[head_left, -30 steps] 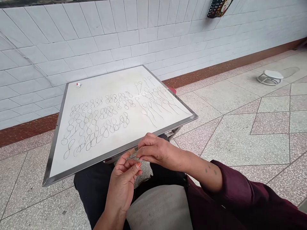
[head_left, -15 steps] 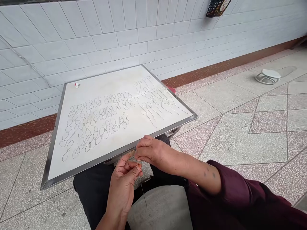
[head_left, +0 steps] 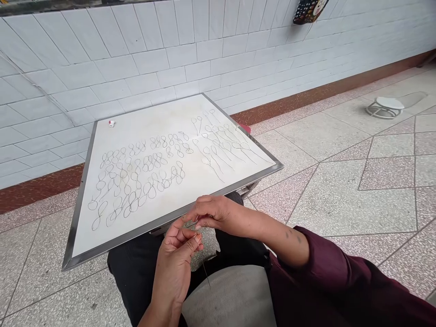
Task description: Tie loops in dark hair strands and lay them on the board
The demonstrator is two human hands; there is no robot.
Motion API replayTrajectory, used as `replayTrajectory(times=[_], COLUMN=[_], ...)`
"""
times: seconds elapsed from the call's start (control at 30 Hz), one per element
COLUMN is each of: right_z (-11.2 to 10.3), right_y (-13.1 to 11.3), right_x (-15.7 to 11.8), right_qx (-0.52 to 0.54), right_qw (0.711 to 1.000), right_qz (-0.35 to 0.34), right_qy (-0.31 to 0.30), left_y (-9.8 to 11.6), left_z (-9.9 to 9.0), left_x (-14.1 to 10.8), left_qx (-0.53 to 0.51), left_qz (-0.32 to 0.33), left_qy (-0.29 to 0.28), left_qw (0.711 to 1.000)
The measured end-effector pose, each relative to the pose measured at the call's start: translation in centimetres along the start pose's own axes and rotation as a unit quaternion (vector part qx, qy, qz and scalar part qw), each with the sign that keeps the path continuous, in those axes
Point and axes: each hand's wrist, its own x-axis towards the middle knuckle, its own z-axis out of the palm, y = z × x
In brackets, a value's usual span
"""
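Between thumb and fingers, my left hand point(head_left: 179, 254) pinches a thin dark wire point(head_left: 206, 272) whose free end hangs down over my lap. My right hand point(head_left: 216, 213) is just above and to the right, its fingers bent at the top of the wire; its fingertips are close to my left fingers, and what lies between them is too small to make out. Both hands are beyond the near edge of a white board point(head_left: 170, 200) with a metal rim. On the board lie rows of figure-eight wire loops point(head_left: 155, 161) and, to the right, several single loops with long tails point(head_left: 218, 165).
A small white and red object point(head_left: 112, 123) lies at the board's far left corner. Behind the board stands a white tiled wall point(head_left: 153, 72). A low white stool point(head_left: 385, 106) is on the floor at the right. A patterned bag point(head_left: 308, 11) hangs on the wall.
My right hand's fingers have opened a little and shifted slightly beside my left fingertips. The view has moved slightly; the left hand still pinches the wire.
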Motion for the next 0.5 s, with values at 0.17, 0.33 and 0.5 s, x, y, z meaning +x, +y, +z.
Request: replayTrajectory(times=[0.17, 0.33, 0.5], right_z=[-0.1, 0.8, 1.8], right_y=[-0.4, -0.2, -0.2], right_x=[-0.6, -0.6, -0.4], right_qx=[0.129, 0.227, 0.286], right_qw=[0.983, 0.959, 0.942], right_qz=[0.11, 0.158, 0.17], right_qy=[0.074, 0.063, 0.046], left_y=[0.1, 0.2, 0.1], left_z=[-0.3, -0.1, 0.1], left_x=[0.0, -0.2, -0.4], left_qx=[-0.005, 0.004, 0.029], left_qz=[0.003, 0.012, 0.021], left_qy=[0.01, 0.02, 0.023], left_qw=[1.0, 1.0, 0.999])
